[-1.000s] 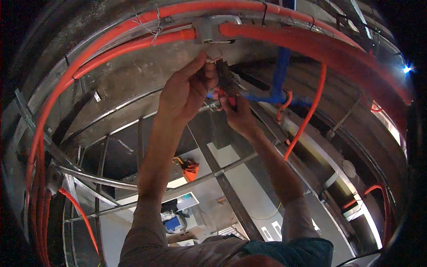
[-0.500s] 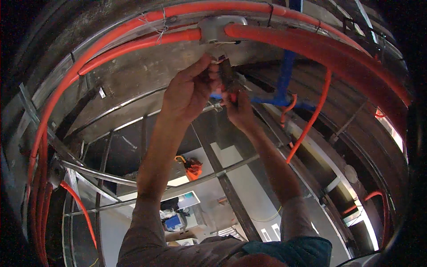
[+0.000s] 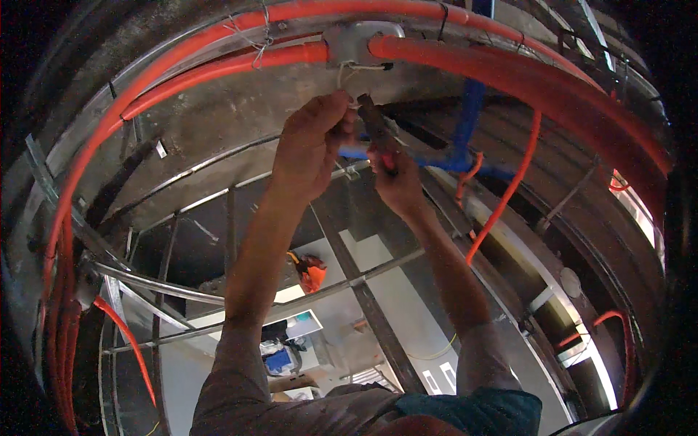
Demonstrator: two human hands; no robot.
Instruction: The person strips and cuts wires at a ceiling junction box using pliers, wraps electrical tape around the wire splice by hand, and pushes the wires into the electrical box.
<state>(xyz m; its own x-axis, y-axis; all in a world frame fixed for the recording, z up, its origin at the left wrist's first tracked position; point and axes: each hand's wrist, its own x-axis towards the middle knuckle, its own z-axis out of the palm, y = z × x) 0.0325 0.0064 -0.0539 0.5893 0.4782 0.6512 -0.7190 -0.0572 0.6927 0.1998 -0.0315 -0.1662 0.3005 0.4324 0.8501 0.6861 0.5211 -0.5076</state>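
**Hands at the metal box under the concrete ceiling**

Overhead, a rough concrete ceiling (image 3: 218, 123) fills the view, crossed by thick orange conduit (image 3: 509, 69) that bends with the lens. A grey metal box (image 3: 352, 40) joins two conduit runs, and thin wires (image 3: 349, 71) hang from it. The left hand (image 3: 309, 149) reaches up just below the box, fingers pressed together and pinching the wires. The right hand (image 3: 396, 182) is closed around pliers (image 3: 374, 123) whose dark nose points up at the same wires; the red grips are mostly hidden in the palm, and whether the nose actually bites the wire is hard to make out. A blue pipe (image 3: 471, 116) runs behind the hands, partly covered. Metal ceiling framing (image 3: 182, 291) spans below. Compared with a second earlier, both hands sit slightly higher, nearer the box.
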